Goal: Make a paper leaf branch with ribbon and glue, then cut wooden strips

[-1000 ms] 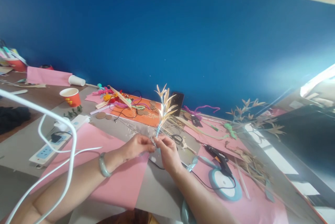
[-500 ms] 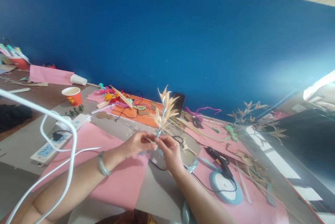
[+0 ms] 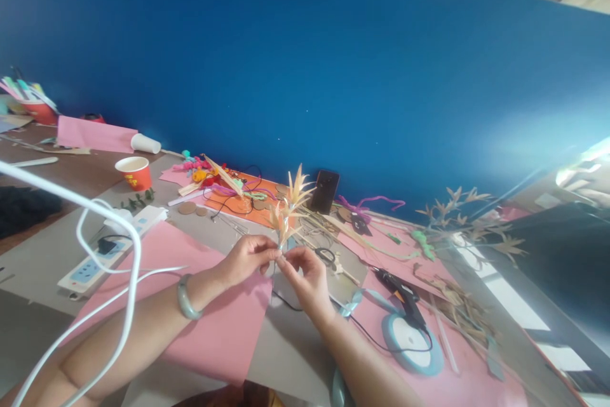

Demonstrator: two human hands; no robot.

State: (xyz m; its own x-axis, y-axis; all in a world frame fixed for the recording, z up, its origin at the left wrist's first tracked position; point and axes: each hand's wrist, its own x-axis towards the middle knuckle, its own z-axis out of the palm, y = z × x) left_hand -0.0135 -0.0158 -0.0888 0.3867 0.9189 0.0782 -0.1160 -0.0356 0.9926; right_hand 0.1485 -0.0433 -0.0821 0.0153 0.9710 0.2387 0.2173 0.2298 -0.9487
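Between my two hands stands a dried-leaf flower spray (image 3: 284, 220), its pale tan pointed petals in tiers up a stem with some light blue wrapping. My left hand (image 3: 250, 256), with a jade-coloured bangle (image 3: 188, 297) on its wrist, pinches the base of the stem. From the other side, my right hand (image 3: 307, 277) pinches the same spot, fingertips meeting those of the left. Light blue ribbon (image 3: 351, 303) trails on the table beyond my right wrist, leading toward a ribbon roll (image 3: 412, 340).
A black glue gun (image 3: 403, 296) lies by the roll on pink paper. At left are a power strip (image 3: 114, 251), looping white cable (image 3: 136, 267) and red paper cup (image 3: 134, 173). A phone (image 3: 325, 191) leans at the blue wall (image 3: 305, 64). More dried flowers (image 3: 457, 204) stand right.
The spray has turned and shifted slightly down and left, showing its petals from another side. My left fingers have closed in on the stem base beside the right ones.
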